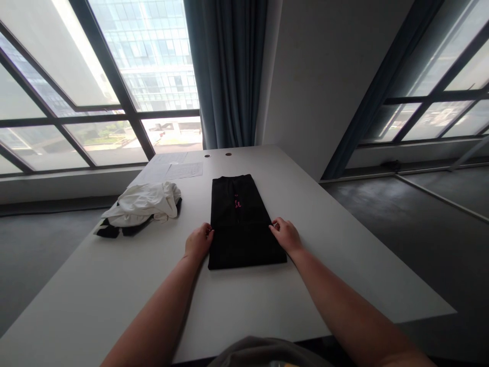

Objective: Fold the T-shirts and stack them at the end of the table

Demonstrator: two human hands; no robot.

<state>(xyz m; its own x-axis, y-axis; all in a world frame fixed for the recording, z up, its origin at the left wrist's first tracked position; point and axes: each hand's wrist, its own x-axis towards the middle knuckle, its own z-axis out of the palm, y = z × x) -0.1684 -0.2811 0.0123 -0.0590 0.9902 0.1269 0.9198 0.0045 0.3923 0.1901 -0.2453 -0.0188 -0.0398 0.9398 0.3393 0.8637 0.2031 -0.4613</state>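
While black cloth (246, 242) lies folded, both hands (199, 241) (287, 236) pinched closed on its side edges, white table (244, 300) beneath

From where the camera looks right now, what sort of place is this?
Probably an office or workroom: a white table with two round holes, large windows facing a glass-fronted building, and a blue curtain.

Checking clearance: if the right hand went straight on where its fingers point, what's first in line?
The folded black garment. The right hand has its fingers at the garment's right edge, apparently touching; exact depth is unclear.
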